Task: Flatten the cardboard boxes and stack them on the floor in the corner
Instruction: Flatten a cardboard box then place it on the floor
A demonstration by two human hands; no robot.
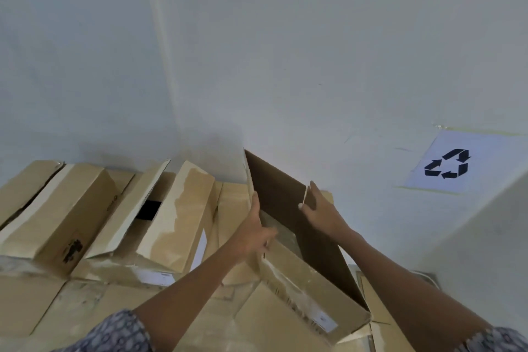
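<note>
An open brown cardboard box (297, 291) lies tilted in front of me, its dark inner wall (285, 194) facing up toward the white wall. My left hand (254, 231) grips the box's left rim, fingers wrapped over the edge. My right hand (320, 208) holds the far upper edge of the dark wall, thumb on the rim. Several other boxes (71, 208) with loose flaps stand side by side to the left against the wall, resting on flattened cardboard (85, 308).
Two white walls meet in a corner (168, 66) above the boxes. A paper sign with a black recycling symbol (447, 164) is taped to the right wall. A white ledge or wall face (485, 237) rises at the right.
</note>
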